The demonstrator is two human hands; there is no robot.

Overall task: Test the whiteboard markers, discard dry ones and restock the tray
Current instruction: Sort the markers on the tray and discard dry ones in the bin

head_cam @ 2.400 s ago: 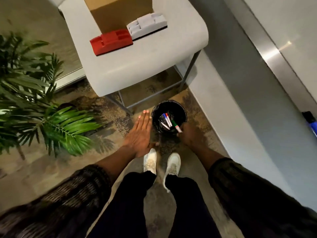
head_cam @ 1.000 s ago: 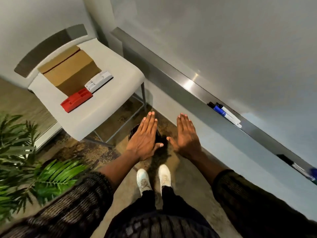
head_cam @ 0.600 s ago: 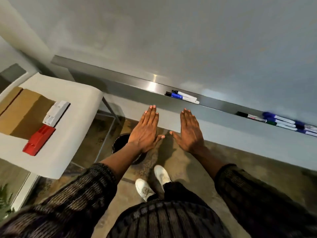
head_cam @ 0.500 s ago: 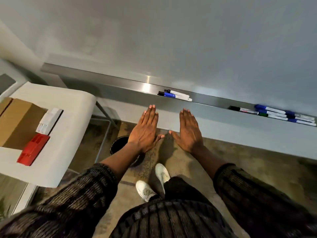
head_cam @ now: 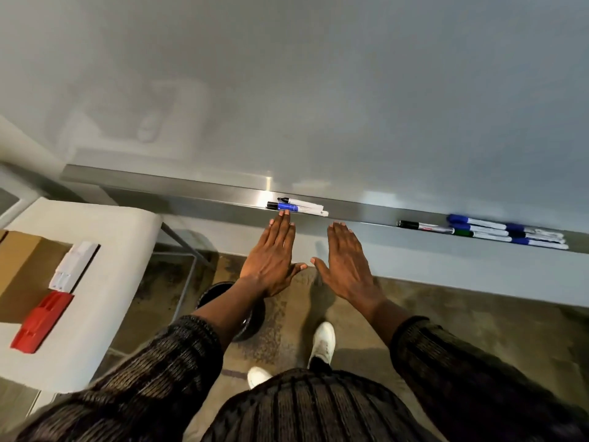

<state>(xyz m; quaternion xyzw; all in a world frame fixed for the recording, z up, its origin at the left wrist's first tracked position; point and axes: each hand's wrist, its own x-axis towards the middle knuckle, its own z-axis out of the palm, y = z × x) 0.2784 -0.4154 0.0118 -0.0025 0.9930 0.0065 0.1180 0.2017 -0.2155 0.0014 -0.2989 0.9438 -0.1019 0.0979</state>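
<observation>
While both hands hovered flat and empty, fingers straight, the left hand (head_cam: 271, 260) had its fingertips right by two white markers (head_cam: 304, 206), blue-capped and black-capped, lying on the long brushed-metal tray (head_cam: 191, 188). The right hand (head_cam: 347, 266) was alongside. Best play, I'd say: pinch one barrel cleanly, leave its neighbour undisturbed, then scribble on the pale grey whiteboard (head_cam: 318, 90).

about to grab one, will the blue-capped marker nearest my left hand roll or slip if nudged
The blue-capped marker looks round and smooth, so a nudge likely rolls it. The tray lip should probably catch it. It lies against a black-capped marker, which may shift too.
</observation>
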